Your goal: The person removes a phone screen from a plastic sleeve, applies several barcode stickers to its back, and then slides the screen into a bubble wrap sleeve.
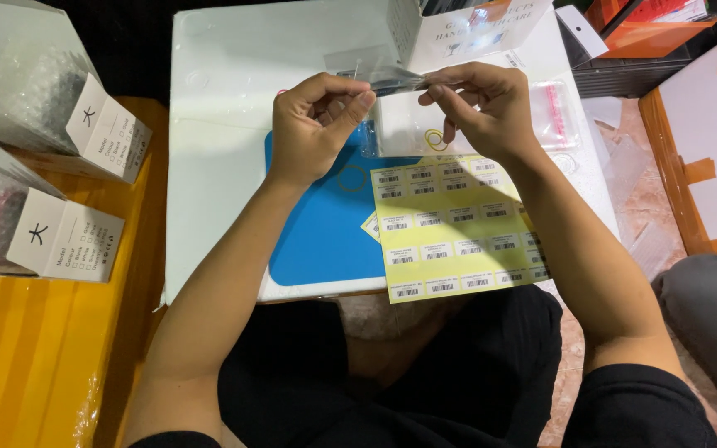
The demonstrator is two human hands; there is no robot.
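Black-clad lap sits nearest, both forearms reaching up over it. Left hand [317, 124] and right hand [479, 104] pinch, fingers narrow, a small clear bag [387, 79] above the white desk [226, 124]; its long axis runs left to right. Below lie a yellow sheet of barcode stickers [454, 228] and a blue mat [325, 224]. Two white-labelled bubble-wrapped boxes [39, 166] sit left on an orange surface.

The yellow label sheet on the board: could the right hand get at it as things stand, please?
Probably yes: the yellow label sheet lies uncovered just below the right hand, but that hand and the left hand pinch a clear sleeve.
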